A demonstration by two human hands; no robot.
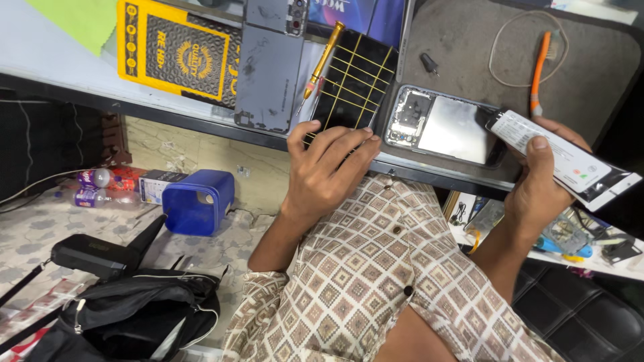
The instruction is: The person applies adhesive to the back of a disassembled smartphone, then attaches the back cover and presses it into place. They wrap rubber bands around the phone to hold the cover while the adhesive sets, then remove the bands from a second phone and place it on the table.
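Our left hand (329, 171) presses flat, fingers spread, steadying the black gridded panel (350, 84) at the bench edge; our right hand (540, 184) grips a slim white-labelled black packet (570, 161) beside the opened grey phone (446, 127).

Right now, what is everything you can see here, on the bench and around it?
opened phone: one, silver-grey inside, on the dark mat at the bench edge
phone battery: one, white and black, over the opened phone's right end
black panel with yellow grid lines: one, mid-bench
screwdriver: one, gold handle, beside the panel
phone back cover: one, grey, left of the screwdriver
yellow and black box: one, bench left
brush: one, orange handle, on the mat
blue container: one, floor
black bag: one, floor, lower left
left hand: fingers on the grid panel
right hand: holding the battery
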